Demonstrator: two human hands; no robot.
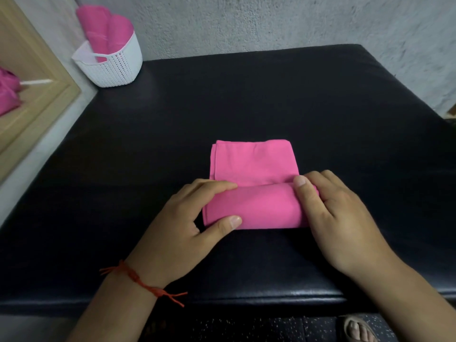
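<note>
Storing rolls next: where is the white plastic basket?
Head view: the white perforated plastic basket sits at the black table's far left corner, holding two rolled pink cloths.

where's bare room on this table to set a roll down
The black padded table top is bare across its far half, between the white plastic lattice basket in the far-left corner and the right edge. Bare too: both sides of the half-rolled pink cloth. Crowded: the near middle, where the left hand and right hand grip it.
</note>
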